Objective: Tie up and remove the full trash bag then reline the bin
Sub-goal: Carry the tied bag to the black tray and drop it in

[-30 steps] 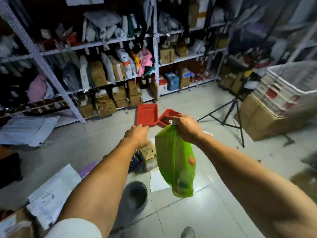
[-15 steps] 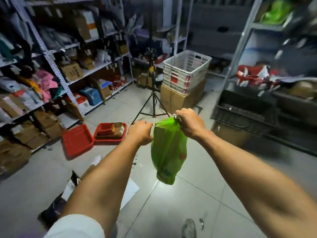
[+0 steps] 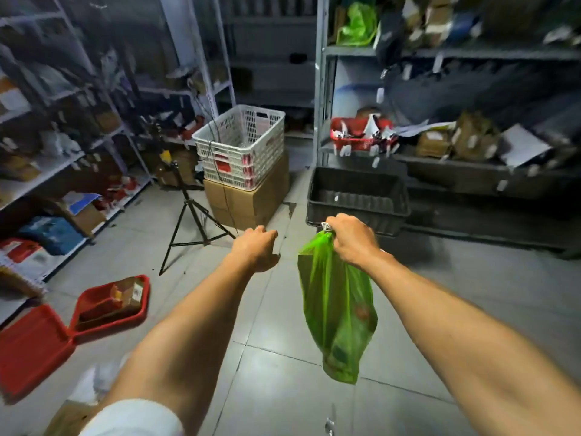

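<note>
A full green trash bag (image 3: 338,309) hangs in the air in front of me, gathered at its top. My right hand (image 3: 350,239) is shut on the bag's neck, where a bit of white drawstring shows. My left hand (image 3: 256,248) is held out to the left of the bag, apart from it, fingers curled with nothing in them. The bin is out of view. More green bags (image 3: 358,25) lie on the top shelf at the right.
A black crate (image 3: 356,199) sits on the floor ahead by the right shelving. A white basket (image 3: 242,146) rests on a cardboard box (image 3: 248,201), with a black tripod (image 3: 188,215) beside it. Two red trays (image 3: 110,305) lie at the lower left. Shelves line both sides.
My view has swung to the right, away from the bin and left shelves. My left hand has let go of the bag's top and moved off to the left; the right still carries it.
</note>
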